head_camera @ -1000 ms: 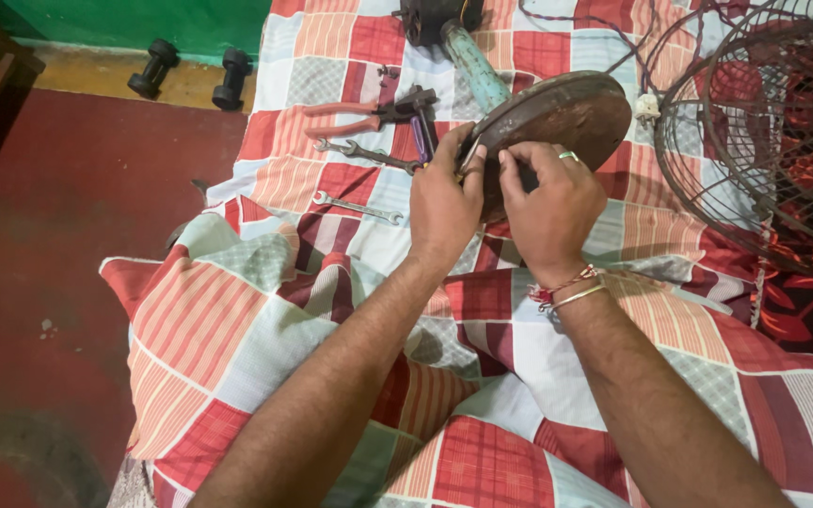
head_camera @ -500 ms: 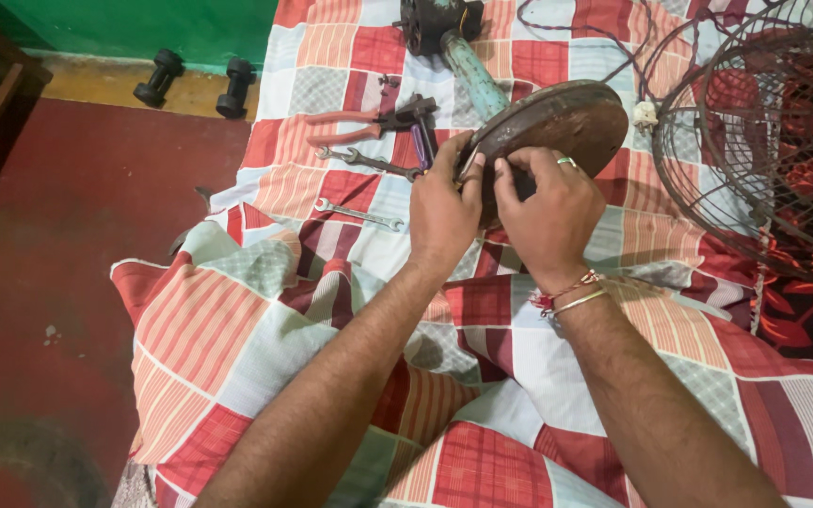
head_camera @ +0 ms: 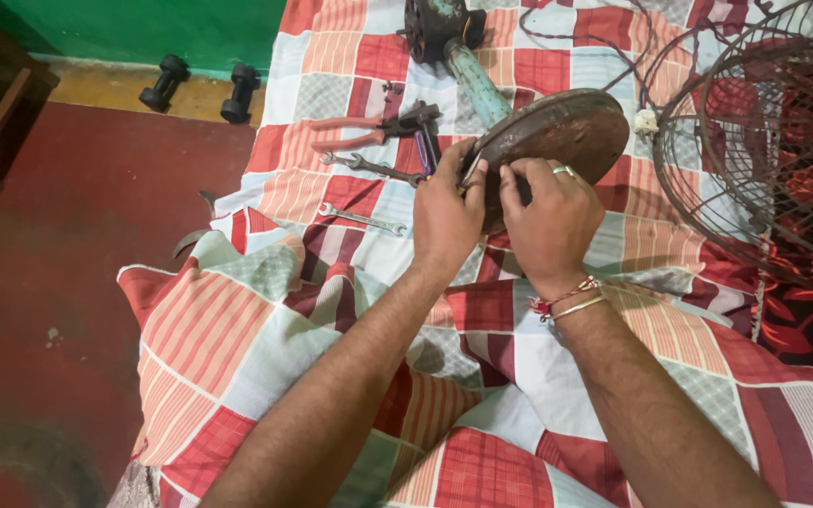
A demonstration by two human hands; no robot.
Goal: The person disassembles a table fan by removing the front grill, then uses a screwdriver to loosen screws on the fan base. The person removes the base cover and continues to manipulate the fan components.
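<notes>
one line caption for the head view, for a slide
Both hands, left hand and right hand, grip a rusty round fan base over a checked cloth, with pliers and spanners beside.

Left arm: bare, stretched forward from lower centre, forearm angled up and to the right.
Left hand (head_camera: 446,212): back facing up, fingers curled forward, thumb tip pressed inward.
Right arm: bare, reaching in from lower right, threads around the wrist.
Right hand (head_camera: 549,221): knuckles up, fingers bent in a pinching grip, ring on one finger, close beside the left.
</notes>
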